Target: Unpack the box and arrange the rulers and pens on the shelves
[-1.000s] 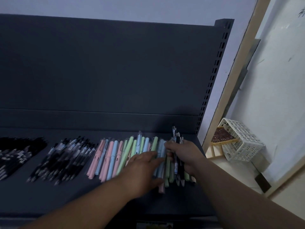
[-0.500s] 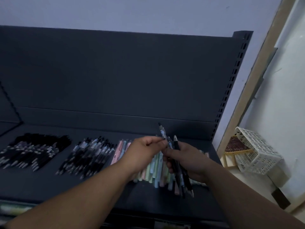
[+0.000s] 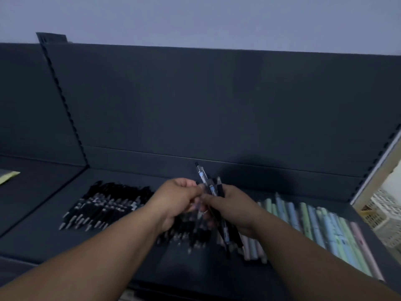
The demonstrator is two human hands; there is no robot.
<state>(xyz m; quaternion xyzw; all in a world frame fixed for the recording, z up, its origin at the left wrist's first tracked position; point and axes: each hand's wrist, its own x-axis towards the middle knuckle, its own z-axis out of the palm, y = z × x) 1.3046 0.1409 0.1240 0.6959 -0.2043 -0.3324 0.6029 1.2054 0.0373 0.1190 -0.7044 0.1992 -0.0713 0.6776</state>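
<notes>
grip: right hand (image 3: pixel 235 208) holds a bunch of pens (image 3: pixel 212 189) above the shelf (image 3: pixel 54 243), left hand (image 3: pixel 176 199) pinches one | risk: pull too hard, pens slip, fall, mess up the rows (image 3: pixel 104 207) below

Shelf (image 3: pixel 138 255) floor: black pens (image 3: pixel 104 205) crowd left-centre, and pastel pens (image 3: pixel 321 227) fill the right almost to the front edge. Bare strips run along the front left and behind the rows, under the back panel (image 3: pixel 217 105). Mid-shelf is blocked by left hand (image 3: pixel 175 198) and right hand (image 3: pixel 234 209), both gripping a bundle of dark pens (image 3: pixel 202 177)
</notes>
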